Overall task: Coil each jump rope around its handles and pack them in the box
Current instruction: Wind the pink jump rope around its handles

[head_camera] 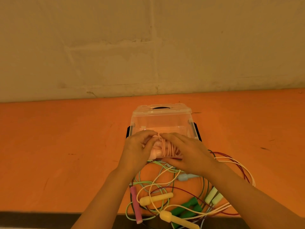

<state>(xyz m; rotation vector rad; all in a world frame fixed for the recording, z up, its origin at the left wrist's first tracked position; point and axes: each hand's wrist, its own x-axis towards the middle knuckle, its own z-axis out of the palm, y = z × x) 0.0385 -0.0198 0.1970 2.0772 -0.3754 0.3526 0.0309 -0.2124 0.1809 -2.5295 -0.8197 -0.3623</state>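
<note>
- Pink handle point(136, 204) lies on the orange table point(57, 146), near its front edge.
- Left hand point(137, 150) grips the handle ends of the peach jump rope bundle point(162, 148), fingers curled round them.
- Clear plastic box point(162, 120) stands just behind both hands, lid leaning upright at its back.
- Right hand point(186, 152) holds the bundle's coiled cord, fingers curved over it.
- Loose ropes lie tangled below: yellow handles point(156, 198), green handles point(186, 209), pale green handles point(213, 196).
</note>
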